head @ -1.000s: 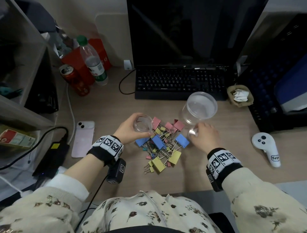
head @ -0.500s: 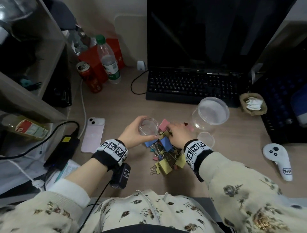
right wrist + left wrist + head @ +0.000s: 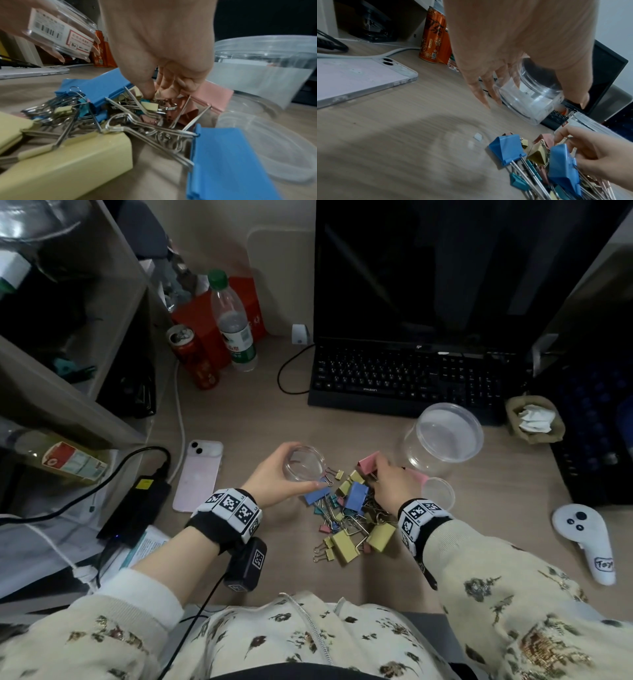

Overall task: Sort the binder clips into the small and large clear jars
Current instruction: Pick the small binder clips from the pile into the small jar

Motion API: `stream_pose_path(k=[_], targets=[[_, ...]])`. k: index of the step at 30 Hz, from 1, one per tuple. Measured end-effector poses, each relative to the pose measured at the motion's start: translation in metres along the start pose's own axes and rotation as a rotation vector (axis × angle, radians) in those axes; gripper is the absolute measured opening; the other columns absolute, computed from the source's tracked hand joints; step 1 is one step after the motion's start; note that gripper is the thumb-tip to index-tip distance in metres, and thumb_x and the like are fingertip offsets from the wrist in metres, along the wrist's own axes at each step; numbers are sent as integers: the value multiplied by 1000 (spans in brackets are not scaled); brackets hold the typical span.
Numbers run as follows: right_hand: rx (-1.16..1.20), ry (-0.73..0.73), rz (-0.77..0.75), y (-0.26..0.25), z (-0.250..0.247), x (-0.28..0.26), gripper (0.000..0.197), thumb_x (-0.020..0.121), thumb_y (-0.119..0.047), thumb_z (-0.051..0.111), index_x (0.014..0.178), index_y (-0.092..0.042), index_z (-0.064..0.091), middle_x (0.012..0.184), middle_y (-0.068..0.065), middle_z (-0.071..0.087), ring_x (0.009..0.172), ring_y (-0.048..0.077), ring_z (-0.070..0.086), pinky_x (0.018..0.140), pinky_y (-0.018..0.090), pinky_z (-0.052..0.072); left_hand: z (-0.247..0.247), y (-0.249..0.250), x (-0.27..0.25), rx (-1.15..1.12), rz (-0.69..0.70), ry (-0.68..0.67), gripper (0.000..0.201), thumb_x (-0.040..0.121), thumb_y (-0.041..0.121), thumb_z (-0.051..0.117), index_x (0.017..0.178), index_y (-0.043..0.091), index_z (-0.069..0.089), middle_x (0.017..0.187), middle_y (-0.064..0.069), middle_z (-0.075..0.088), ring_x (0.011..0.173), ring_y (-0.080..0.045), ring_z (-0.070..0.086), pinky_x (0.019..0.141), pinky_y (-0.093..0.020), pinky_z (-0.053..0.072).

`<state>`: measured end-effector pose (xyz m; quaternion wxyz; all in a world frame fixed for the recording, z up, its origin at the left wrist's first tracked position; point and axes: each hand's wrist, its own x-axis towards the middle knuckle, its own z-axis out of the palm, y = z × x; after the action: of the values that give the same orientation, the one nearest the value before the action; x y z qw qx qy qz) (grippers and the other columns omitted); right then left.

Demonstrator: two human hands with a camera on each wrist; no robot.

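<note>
Steel-and-paint clips: binder clips lie heaped on the desk between my two hands; mixed big and tiny, blue, yellow, pink, teal.
Handling guess: stiff, springy, light; wire handles interlock, so I expect one pick to drag neighbours. Smooth painted bodies look slippery.
Where to grab: pinch a small one across its folded body, or hook a wire loop; big ones by the flat sides.
Left hand: wrapped round the small clear jar, held off the desk beside the heap, lid off.
Small jar axis: tilted, mouth up and leaning toward me and the heap. Thin clear plastic, probably light and slick.
Right hand: fingertips bunched down in the pile, pinching a tiny tan clip, I think; the hold itself is partly hidden.
Large clear jar: on the desk just past the heap, open, mouth tipped toward me.
Loose lid: flat by my right wrist.
Clip axes: no common direction; handles splay every way.
</note>
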<state>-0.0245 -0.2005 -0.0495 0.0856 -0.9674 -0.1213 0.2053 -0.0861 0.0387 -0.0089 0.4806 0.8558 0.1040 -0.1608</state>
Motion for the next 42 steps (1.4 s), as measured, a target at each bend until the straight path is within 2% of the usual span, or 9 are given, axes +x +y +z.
stream_pose_path(k=[5, 14, 19, 21, 24, 27, 31, 33, 42], targets=[[94, 67, 32, 8, -5, -5, 24, 94, -13, 54, 117, -18, 47, 93, 1, 63, 79, 21, 62, 70, 36, 53, 3, 1, 2, 4, -1, -19, 96, 61, 54, 84, 140, 22, 39, 137, 9, 51, 125, -7, 47, 107, -31, 39], [340, 211, 59, 26, -22, -13, 15, 91, -26, 64, 101, -16, 60, 94, -4, 71, 79, 18, 67, 74, 39, 56, 15, 14, 10, 47, 33, -66, 96, 66, 47, 83, 144, 18, 35, 141, 5, 47, 121, -4, 43, 102, -23, 35], [640, 347, -60, 4, -50, -17, 22, 87, -26, 68, 105, -13, 63, 96, -5, 66, 87, 7, 61, 76, 14, 49, 25, 23, 16, 86, 62, -117, 99, 62, 51, 84, 143, 18, 37, 137, 7, 50, 124, -9, 49, 107, -30, 39], [669, 341, -194, -11, -58, -16, 23, 87, -25, 69, 106, -14, 62, 97, -5, 66, 89, 7, 63, 78, 15, 50, 29, 26, 19, 112, 75, -141, 100, 59, 53, 84, 141, 19, 38, 136, 7, 51, 121, -9, 50, 106, -32, 41], [591, 207, -372, -25, -57, -13, 28, 87, -27, 69, 113, -21, 60, 105, -4, 70, 95, 10, 67, 84, 27, 56, 32, 29, 21, 134, 99, -163, 95, 62, 48, 84, 140, 21, 38, 137, 6, 51, 120, -8, 50, 105, -33, 41], [566, 137, -410, -30, -51, -12, 31, 92, -31, 63, 121, -22, 59, 115, -6, 66, 97, 8, 65, 84, 23, 53, 28, 25, 21, 129, 109, -151, 92, 64, 46, 84, 140, 21, 38, 135, 7, 52, 119, -8, 50, 104, -32, 42], [505, 300, -270, -24, -43, -5, 24, 97, -23, 52, 119, -17, 58, 116, -6, 56, 83, 8, 58, 77, 27, 52, 16, 12, 23, 135, 67, -66, 96, 59, 55, 84, 138, 20, 41, 133, 9, 53, 120, -9, 51, 104, -32, 42], [438, 193, -180, -23, -37, 1, 25, 96, -20, 54, 120, -17, 57, 118, -5, 53, 79, 6, 55, 72, 21, 47, 9, 5, 25, 107, 37, -5, 96, 59, 56, 84, 138, 20, 42, 133, 8, 54, 120, -9, 51, 104, -33, 43], [-94, -33, -169, -50, -11, 20, 46, 85, -34, 62, 128, -19, 52, 128, 0, 53, 122, 21, 42, 104, 39, 34, -11, -6, 30, -3, -23, 89, 95, 61, 52, 85, 138, 20, 40, 132, 11, 51, 120, -3, 46, 102, -23, 36]])
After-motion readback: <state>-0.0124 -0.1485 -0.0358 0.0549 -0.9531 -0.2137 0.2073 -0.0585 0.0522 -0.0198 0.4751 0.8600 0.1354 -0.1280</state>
